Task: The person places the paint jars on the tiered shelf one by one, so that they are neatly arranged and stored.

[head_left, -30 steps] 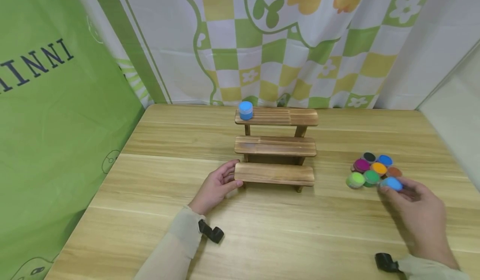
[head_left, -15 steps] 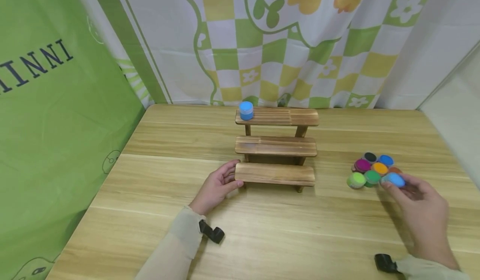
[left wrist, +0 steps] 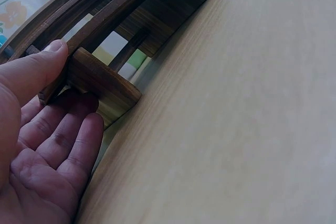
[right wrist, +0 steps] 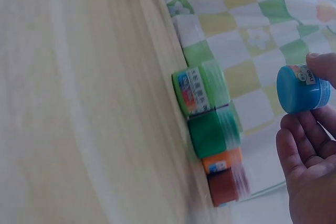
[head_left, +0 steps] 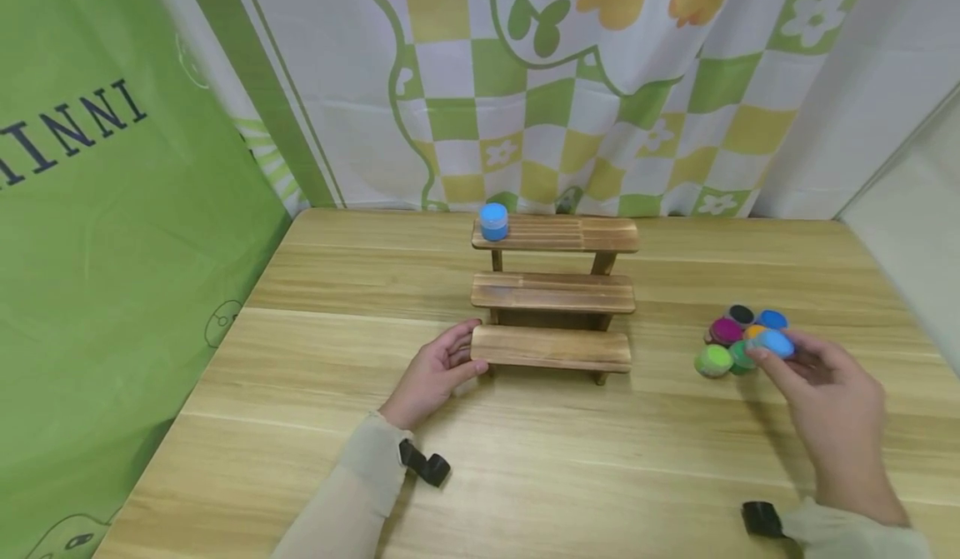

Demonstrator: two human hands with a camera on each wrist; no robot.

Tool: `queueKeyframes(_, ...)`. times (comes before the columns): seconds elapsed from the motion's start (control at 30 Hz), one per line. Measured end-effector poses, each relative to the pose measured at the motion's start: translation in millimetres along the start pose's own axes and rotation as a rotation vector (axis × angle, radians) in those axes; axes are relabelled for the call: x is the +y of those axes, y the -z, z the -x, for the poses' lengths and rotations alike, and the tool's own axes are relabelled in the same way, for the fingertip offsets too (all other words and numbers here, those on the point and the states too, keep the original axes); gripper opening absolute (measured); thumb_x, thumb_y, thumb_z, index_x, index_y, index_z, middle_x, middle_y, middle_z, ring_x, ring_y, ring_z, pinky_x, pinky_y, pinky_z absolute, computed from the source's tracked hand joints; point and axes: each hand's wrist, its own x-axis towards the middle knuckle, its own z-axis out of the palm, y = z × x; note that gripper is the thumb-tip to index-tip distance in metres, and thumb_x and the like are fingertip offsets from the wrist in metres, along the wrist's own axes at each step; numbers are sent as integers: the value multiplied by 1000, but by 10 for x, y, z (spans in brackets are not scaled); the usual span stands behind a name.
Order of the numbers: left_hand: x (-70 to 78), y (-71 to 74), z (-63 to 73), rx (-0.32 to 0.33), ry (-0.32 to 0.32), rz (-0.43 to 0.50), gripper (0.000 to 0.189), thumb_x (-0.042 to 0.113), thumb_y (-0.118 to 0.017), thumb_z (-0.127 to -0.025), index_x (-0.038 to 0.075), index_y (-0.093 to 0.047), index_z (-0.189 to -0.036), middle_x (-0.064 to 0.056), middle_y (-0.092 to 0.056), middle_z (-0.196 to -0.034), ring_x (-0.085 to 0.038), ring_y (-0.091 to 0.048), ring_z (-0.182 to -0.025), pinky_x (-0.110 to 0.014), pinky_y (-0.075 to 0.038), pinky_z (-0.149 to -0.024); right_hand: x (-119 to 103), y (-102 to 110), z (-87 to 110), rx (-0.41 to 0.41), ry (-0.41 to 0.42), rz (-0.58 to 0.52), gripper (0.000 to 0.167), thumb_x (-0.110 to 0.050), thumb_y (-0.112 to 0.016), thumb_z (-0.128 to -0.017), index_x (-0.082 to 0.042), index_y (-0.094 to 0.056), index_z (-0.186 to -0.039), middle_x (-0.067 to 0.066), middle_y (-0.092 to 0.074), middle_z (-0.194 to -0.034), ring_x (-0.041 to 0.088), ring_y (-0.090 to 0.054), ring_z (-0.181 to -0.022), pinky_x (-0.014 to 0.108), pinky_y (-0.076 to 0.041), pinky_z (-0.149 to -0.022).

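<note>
A three-tier wooden display stand [head_left: 551,346] stands mid-table. My left hand [head_left: 431,376] grips the left end of its lowest step, thumb [left wrist: 44,66] at the front edge and fingers behind. My right hand [head_left: 840,409] pinches a light blue paint jar [head_left: 775,343] between thumb and fingers. In the right wrist view that jar [right wrist: 302,90] is raised off the table, label partly under the thumb. Another blue paint jar [head_left: 493,222] sits on the left end of the top step.
A cluster of paint jars stands on the table at the right: light green [head_left: 714,361], green [right wrist: 212,132], magenta [head_left: 724,331], black [head_left: 739,316], blue [head_left: 772,319], orange [right wrist: 223,161] and brown [right wrist: 228,186]. A checked curtain [head_left: 547,109] hangs behind the table.
My right hand has lifted the light blue jar from the cluster and moved it slightly left, over the orange and green jars. The left hand stays on the stand.
</note>
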Motion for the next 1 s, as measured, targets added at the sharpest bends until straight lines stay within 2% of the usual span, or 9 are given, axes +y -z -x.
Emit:
queueKeyframes(0.23,30,-18,15,3,1,-7,67,11,-72,-94,11,-40,-153,-13,-53,-145,-28,-58,-126,-27,-53,-97,-121,-93,3,8,64,-10,41,-18,-82,-86,-15,-68,-123,-26,-63,-107,-12,-61,-92,4,-49,-79)
queueKeyframes(0.5,45,-20,18,0,-2,-4,67,11,-72,-94,10,-40,-153,-14,-53,-145,-28,-58,-126,-27,-53,-97,-280,-207,-10,-30,129,28,47,-20,-82,-86,-3,-65,-127,-25,-63,-100,-10,-63,-88,5,-50,-76)
queueKeyframes(0.73,42,-13,20,-4,1,2,67,12,-71,-94,10,-40,-153,-14,-53,-146,-28,-58,-126,-27,-53,-98,-415,-296,-27,-61,181,29,46,-19,-82,-86,-5,-65,-127,-23,-64,-102,-9,-62,-90,4,-50,-75)
queueKeyframes(1.0,30,-6,23,-3,-5,-2,68,14,-72,-94,11,-40,-153,-14,-52,-146,-28,-58,-126,-27,-53,-98,-543,-415,-50,-66,260,92,48,-26,-81,-87,0,-65,-124,-22,-61,-104,-7,-60,-92,3,-48,-78)
